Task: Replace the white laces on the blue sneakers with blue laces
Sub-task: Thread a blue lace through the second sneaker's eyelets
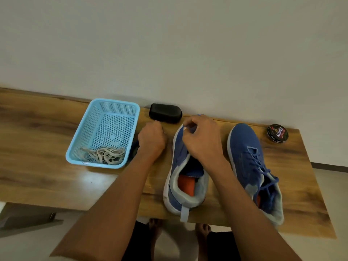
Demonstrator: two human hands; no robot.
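Note:
Two blue sneakers stand on the wooden table (47, 129). The middle sneaker (178, 166) has no lace in its upper eyelets, and its orange insole shows. My right hand (202, 140) hovers over its toe end and pinches a blue lace (190, 129) with a pale tip. My left hand (151, 140) rests on the table left of that shoe with its fingers curled closed, apparently round the same lace. A dark bundle (135, 148) shows under its wrist. The right sneaker (250, 162) is laced in blue. White laces (105, 154) lie in the light blue basket (90, 117).
A black shoe brush (165, 113) lies against the wall behind my left hand. A round tin of shoe polish (277, 133) sits at the far right of the table. The table's front edge runs just under the shoe heels, with my bare feet on the floor below.

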